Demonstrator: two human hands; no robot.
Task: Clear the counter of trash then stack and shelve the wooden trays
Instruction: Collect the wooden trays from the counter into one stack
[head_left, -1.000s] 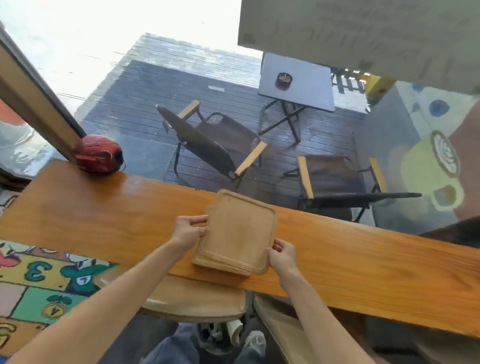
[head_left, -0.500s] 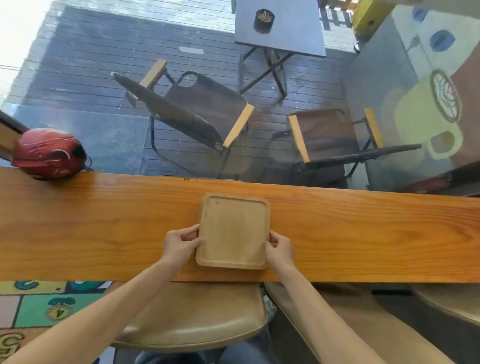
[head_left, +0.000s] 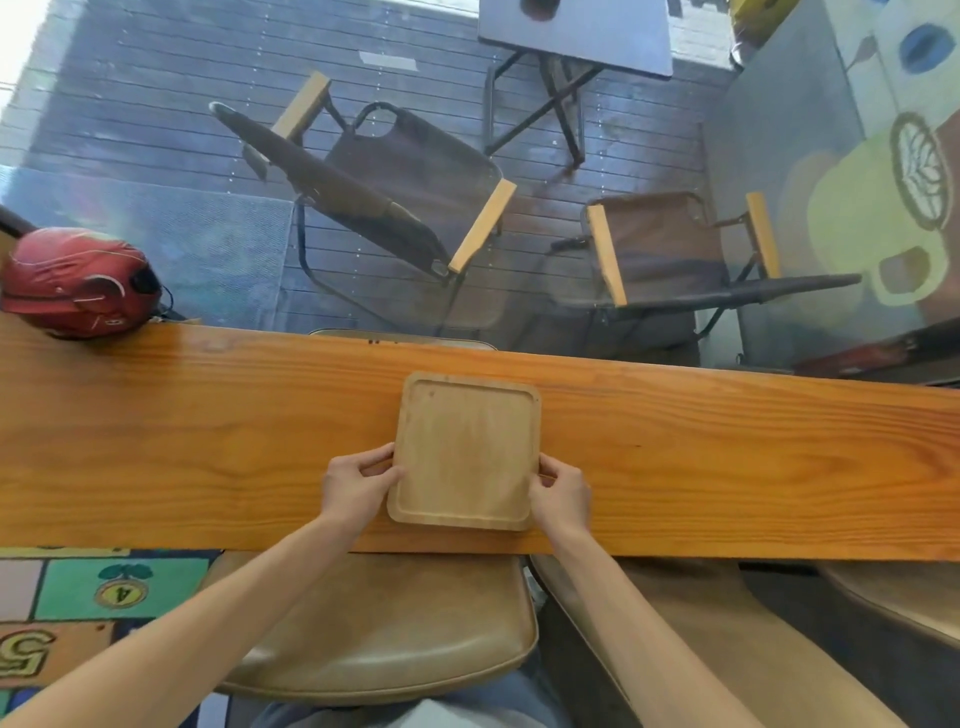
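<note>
Since the wooden trays (head_left: 464, 451) lie flat near the counter (head_left: 208, 441) front edge, I read my left hand (head_left: 357, 486) and right hand (head_left: 561, 498) pinching opposite sides as squaring them for lifting.

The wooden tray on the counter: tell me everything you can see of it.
The wooden tray is pale, light-grained wood, roughly square with rounded corners and a low raised rim around a shallow flat well, which is empty. It lies flat on the orange-brown wooden counter, near its front edge. The left hand grips its left side and the right hand its right side, near the front corners. Whether another tray lies beneath cannot be told.
</note>
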